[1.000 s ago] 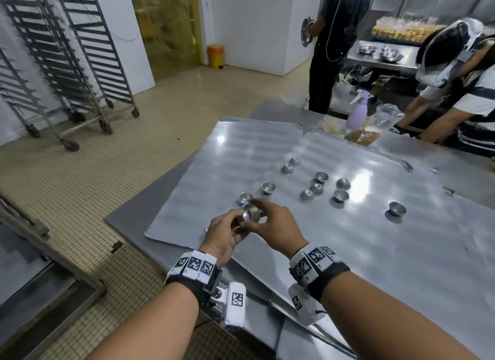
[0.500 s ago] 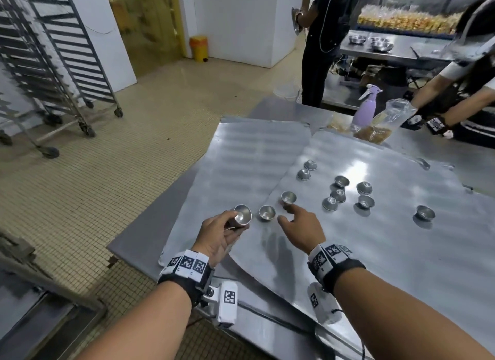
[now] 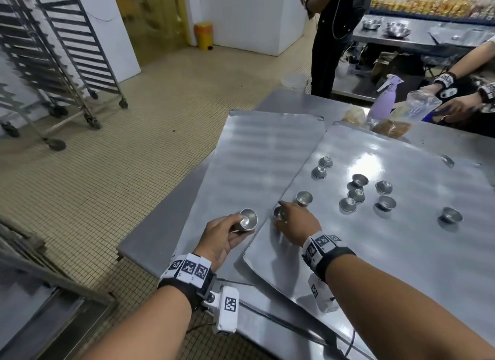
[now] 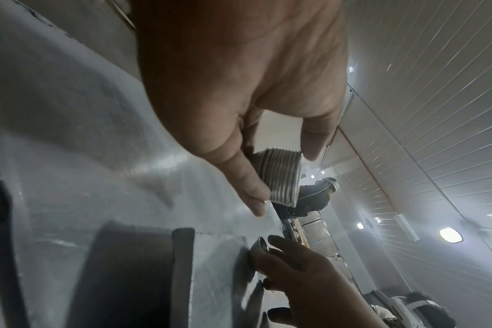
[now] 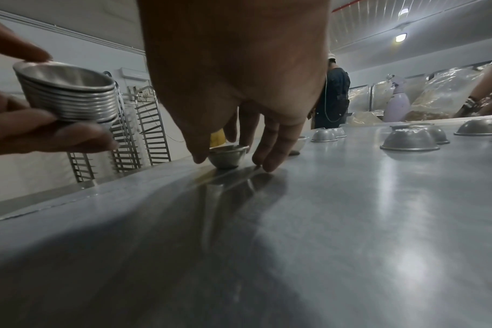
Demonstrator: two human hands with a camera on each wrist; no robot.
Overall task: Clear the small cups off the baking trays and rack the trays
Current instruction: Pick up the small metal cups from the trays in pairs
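Observation:
My left hand [image 3: 238, 229] grips a nested stack of small metal cups [image 3: 247, 219], held just above the left baking tray [image 3: 262, 150]; the stack's ribbed rims [image 4: 278, 177] show in the left wrist view. My right hand [image 3: 284, 215] is down on the right baking tray [image 3: 375, 265]. Its thumb and index finger close on either side of one upright small cup [image 5: 228, 156] that stands on the tray. A second upright cup [image 3: 304, 198] sits just beyond it. Several more cups [image 3: 356, 196], some upside down, are scattered farther right.
The right tray overlaps the left one on a steel table [image 3: 160, 225]. Wheeled tray racks [image 3: 67, 51] stand across the tiled floor at far left. A purple spray bottle [image 3: 383, 102] and bagged food sit at the table's far edge, with other people working there.
My right hand left the stack, reached right and forward, and came down on the nearest loose cup. The left hand kept the stack and barely moved.

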